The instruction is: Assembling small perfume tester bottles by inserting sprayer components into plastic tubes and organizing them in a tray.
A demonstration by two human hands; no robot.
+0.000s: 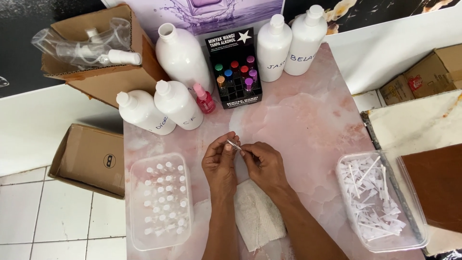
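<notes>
Over the cloth (257,212), left hand (220,166) and right hand (263,166) pinch a tiny vial (234,144); a loose grip could drop it.

Head camera looks steeply down, close over the pink tabletop (308,115).

Two bare forearms, no sleeves, left hand (220,166), right hand (263,166), no rings or watch

Both hands meet mid-counter (308,115) — left hand (220,166) and right hand (263,166) pinch a small clear sprayer part (234,144) over a white cloth (257,214) near the front edge.
</notes>
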